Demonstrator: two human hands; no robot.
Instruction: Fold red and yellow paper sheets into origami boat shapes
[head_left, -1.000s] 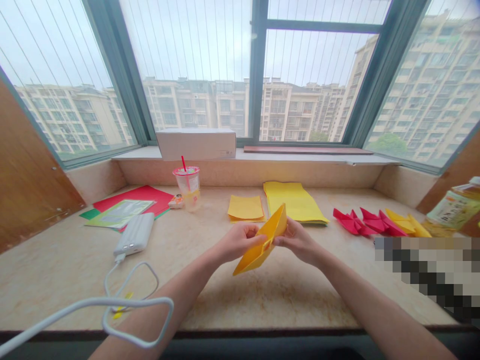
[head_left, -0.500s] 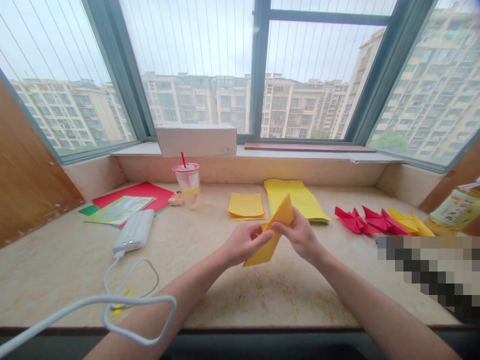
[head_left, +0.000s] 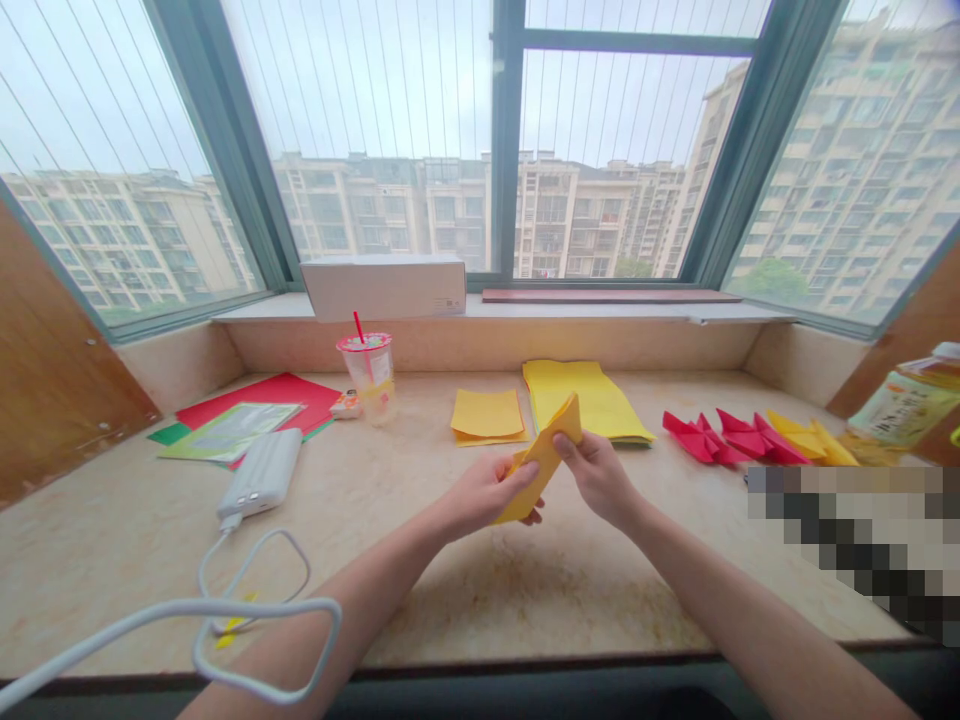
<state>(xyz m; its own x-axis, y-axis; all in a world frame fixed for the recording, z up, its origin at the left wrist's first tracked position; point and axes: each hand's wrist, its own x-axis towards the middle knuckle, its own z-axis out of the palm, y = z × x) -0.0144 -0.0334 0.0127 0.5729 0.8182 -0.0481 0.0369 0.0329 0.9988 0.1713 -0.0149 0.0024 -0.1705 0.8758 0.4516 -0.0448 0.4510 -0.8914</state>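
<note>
Both my hands hold a folded piece of yellow-orange paper [head_left: 541, 455] above the stone sill top [head_left: 465, 590]. My left hand [head_left: 484, 492] pinches its lower end, thumb on top. My right hand [head_left: 600, 475] grips its upper end, fingers closed on the fold. The paper is pressed flat into a narrow slanted strip, rising toward the upper right.
Behind the hands lie a small yellow paper stack [head_left: 489, 415] and a larger yellow stack [head_left: 585, 400]. Folded red and yellow paper shapes [head_left: 750, 440] sit at the right, with a bottle [head_left: 904, 405]. A drink cup [head_left: 369, 372], red sheets [head_left: 262, 405], a power bank [head_left: 259, 472] and white cable [head_left: 247, 600] lie left.
The folded paper was open like a boat and has been squeezed flat into a narrow strip. My hands moved closer together and slightly up.
</note>
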